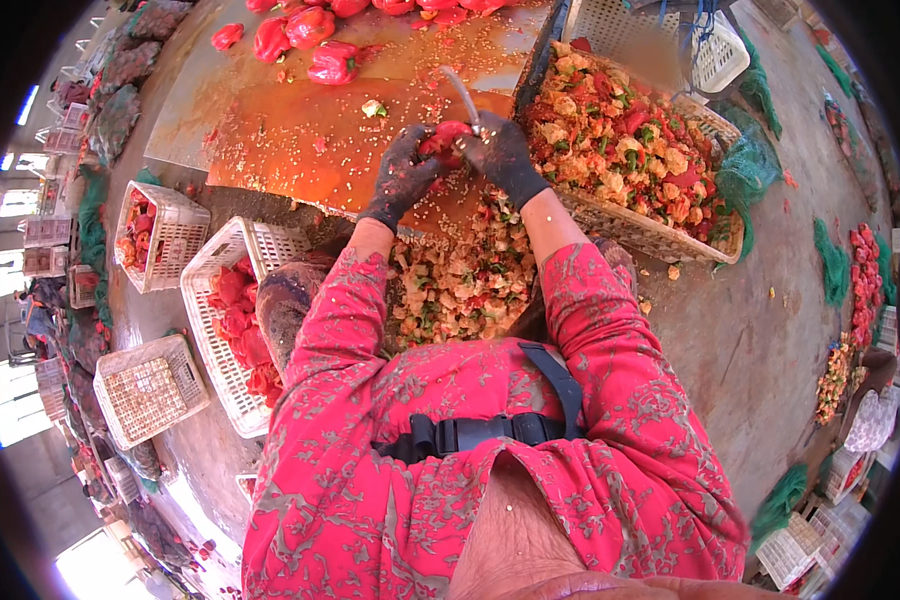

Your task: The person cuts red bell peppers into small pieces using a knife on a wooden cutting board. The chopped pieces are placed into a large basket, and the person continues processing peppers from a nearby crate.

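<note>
Both my hands wear dark, seed-specked gloves and meet above the near edge of a wet metal work table (292, 142). My left hand (407, 172) grips a red bell pepper (447, 136). In my right hand (504, 154) is a thin curved metal tool (461, 94), its tip pointing up and left; those fingers also touch the pepper. Whole red peppers (334, 62) lie at the table's far side, with loose seeds and a pale core piece (373, 109) nearer. Below my hands, between my knees, is a heap of pepper cores and seeds (465, 277).
A crate (645, 217) heaped with cores stands at the right of the table. At the left are a white crate of red peppers (195, 281), a smaller filled crate (172, 247) and another white crate (154, 390). Green netting (750, 161) hangs by the right crate.
</note>
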Tool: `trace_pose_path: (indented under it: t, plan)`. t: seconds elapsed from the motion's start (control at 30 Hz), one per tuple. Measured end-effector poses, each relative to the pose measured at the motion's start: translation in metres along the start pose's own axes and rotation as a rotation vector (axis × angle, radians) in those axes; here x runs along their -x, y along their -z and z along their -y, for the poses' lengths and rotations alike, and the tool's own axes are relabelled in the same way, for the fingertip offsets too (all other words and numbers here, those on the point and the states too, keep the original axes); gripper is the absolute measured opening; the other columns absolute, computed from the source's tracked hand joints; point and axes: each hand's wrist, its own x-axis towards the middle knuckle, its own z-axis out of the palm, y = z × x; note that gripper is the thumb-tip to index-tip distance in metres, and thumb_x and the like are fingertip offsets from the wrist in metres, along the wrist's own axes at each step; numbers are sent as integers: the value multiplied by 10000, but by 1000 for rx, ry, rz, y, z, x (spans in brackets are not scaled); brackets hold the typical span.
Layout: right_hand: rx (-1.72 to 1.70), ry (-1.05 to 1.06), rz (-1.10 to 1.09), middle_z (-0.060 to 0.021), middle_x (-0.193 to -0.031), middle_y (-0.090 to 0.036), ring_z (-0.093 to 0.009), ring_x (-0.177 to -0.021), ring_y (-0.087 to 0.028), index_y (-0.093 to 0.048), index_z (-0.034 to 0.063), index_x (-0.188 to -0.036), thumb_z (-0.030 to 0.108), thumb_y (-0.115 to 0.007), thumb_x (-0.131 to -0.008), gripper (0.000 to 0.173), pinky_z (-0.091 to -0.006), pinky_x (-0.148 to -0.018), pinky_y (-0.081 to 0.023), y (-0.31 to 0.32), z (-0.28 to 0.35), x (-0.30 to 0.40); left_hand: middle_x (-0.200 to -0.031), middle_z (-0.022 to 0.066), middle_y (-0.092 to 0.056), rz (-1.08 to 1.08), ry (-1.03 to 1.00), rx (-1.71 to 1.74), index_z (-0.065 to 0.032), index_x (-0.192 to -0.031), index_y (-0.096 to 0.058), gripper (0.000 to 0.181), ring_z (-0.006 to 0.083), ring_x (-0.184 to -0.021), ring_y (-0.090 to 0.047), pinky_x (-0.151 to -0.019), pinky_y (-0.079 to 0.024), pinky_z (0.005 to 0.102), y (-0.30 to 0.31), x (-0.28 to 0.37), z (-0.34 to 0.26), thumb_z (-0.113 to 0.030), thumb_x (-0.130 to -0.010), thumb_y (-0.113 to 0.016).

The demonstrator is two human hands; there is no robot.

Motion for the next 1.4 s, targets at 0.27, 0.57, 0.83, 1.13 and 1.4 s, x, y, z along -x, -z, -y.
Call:
trace_pose_path:
  t: [0.27, 0.57, 0.83, 1.13, 1.4]
  plan:
    - [-521, -392, 59, -89, -723, -622, -243, -701, -602, -654, 121, -846, 248, -661, -725, 175, -352, -628, -487, -13, -44, -13, -1145, 119, -521, -176, 40, -560, -153, -1165, -529, 499, 297, -1035, -505, -850, -445, 354, 28, 9, -14, -159, -681, -649]
    - [-227, -167, -93, -191, -725, -588, -337, -692, -588, -566, -9, -760, 250, -633, -758, 268, -404, -590, -462, -23, -18, -8, -952, 128, -612, -97, -44, -222, -66, -1033, -572, 308, 234, -796, -615, -737, -487, 329, -8, 5, -78, -177, -755, -648]
    - [-126, -74, -74, -196, -718, -580, -366, -689, -578, -518, 9, -819, 208, -582, -798, 210, -426, -595, -447, -18, -4, 5, -813, 69, -632, 54, 161, -71, -43, -960, -578, 222, 174, -719, -590, -645, -451, 280, -14, -17, -51, -114, -753, -614]
    - [-149, -173, -87, -192, -707, -576, -337, -663, -580, -525, -7, -849, 282, -616, -801, 306, -399, -585, -445, -28, -8, -4, -779, 19, -604, 152, 557, 773, -52, -959, -595, 214, 107, -640, -568, -533, -449, 228, -3, -15, -33, -82, -747, -609]
    - [-328, -88, -130, -173, -681, -602, -320, -619, -596, -584, 11, -795, 272, -669, -715, 286, -381, -558, -464, -36, -42, -6, -829, 21, -622, 762, 700, 398, -33, -952, -602, 226, 86, -682, -561, -587, -453, 251, 38, 53, -121, -157, -773, -663]
